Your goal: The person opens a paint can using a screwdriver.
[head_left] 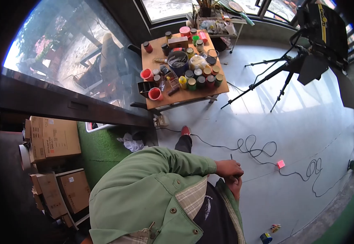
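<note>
My left hand [228,168], at the end of a green jacket sleeve, is closed in front of my body. A thin dark stick-like thing [231,156] pokes out of its top; its kind is too small to tell. Just below and touching it is my right hand [235,187], with bent fingers partly covered by the left. What the right fingers hold, if anything, is hidden. Both hands are above the grey floor [262,195], apart from the wooden table [177,101] crowded with paint jars [192,83].
A black cable [221,145] loops over the floor past a pink cube-like block [281,164]. A light on a tripod [280,93] stands at upper right. Cardboard boxes [61,136] and green turf [99,150] lie left. A small tin [266,238] is at the bottom.
</note>
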The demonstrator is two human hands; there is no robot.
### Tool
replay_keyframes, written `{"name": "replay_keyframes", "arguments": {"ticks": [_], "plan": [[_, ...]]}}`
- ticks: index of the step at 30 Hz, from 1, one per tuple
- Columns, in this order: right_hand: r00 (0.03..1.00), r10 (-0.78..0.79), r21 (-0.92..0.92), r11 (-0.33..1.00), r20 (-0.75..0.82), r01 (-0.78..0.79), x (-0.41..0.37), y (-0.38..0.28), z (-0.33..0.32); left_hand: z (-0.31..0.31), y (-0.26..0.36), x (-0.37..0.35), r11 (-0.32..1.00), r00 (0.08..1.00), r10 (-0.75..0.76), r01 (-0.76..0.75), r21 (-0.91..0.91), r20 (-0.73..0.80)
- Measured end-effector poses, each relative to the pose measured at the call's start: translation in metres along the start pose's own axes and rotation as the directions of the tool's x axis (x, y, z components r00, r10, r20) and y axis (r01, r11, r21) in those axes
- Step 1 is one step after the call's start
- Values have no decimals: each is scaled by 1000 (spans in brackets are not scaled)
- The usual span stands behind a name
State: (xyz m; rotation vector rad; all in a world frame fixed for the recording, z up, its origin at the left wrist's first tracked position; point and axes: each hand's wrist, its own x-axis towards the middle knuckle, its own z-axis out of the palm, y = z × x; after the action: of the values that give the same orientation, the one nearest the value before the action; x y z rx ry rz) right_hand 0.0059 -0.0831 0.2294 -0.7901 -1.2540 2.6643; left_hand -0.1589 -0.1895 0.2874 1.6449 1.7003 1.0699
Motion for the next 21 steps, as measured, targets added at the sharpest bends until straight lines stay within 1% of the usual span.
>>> {"name": "replay_keyframes", "arguments": {"ticks": [1,2,4,5,6,8,9,11,12,13,14,15,16,17,18,19,20,21], "plan": [[996,-94,-299,950,11,93,-19,9,-30,25,10,7,1000,1000,10,-11,24,22],[994,-105,-275,956,-6,99,-40,10,-62,48,20,12,1000,998,13,-14,28,54],[987,-109,-425,893,122,151,-79,12,-102,84,47,19,997,997,50,-54,57,67],[987,-120,-415,896,111,155,-92,14,-115,103,51,23,994,989,88,-94,51,116],[984,-150,-410,895,98,177,-104,16,-123,110,60,25,994,987,93,-100,52,128],[977,-195,-410,887,85,213,-122,12,-141,118,75,33,966,963,228,-243,92,147],[976,-200,-408,887,85,217,-124,11,-148,119,82,37,965,962,230,-245,95,149],[978,-206,-285,935,44,210,-128,9,-154,120,94,44,966,950,213,-240,99,227],[977,-211,-281,936,33,212,-128,6,-155,126,93,47,965,947,218,-245,94,238],[997,-81,113,990,-18,83,-123,-10,-144,134,88,51,949,947,279,-298,106,160],[999,47,494,869,-15,-34,-117,-20,-136,137,85,57,927,934,346,-355,121,87],[999,-14,526,851,30,-4,-114,-22,-136,133,87,64,911,917,377,-392,126,129],[999,-35,534,845,-7,33,-112,-28,-128,132,86,71,902,903,403,-420,101,153],[994,8,565,823,-113,58,-109,-32,-120,131,86,78,910,898,362,-398,112,252],[973,40,596,796,-229,108,-113,-38,-120,133,86,89,909,871,334,-399,123,360],[953,68,604,786,-297,131,-111,-29,-135,137,84,97,900,866,364,-422,111,344],[933,37,609,767,-359,204,-116,-24,-148,144,85,108,879,824,414,-472,65,386],[935,-38,576,778,-353,249,-122,-17,-159,151,86,115,871,807,446,-492,22,388]]}}
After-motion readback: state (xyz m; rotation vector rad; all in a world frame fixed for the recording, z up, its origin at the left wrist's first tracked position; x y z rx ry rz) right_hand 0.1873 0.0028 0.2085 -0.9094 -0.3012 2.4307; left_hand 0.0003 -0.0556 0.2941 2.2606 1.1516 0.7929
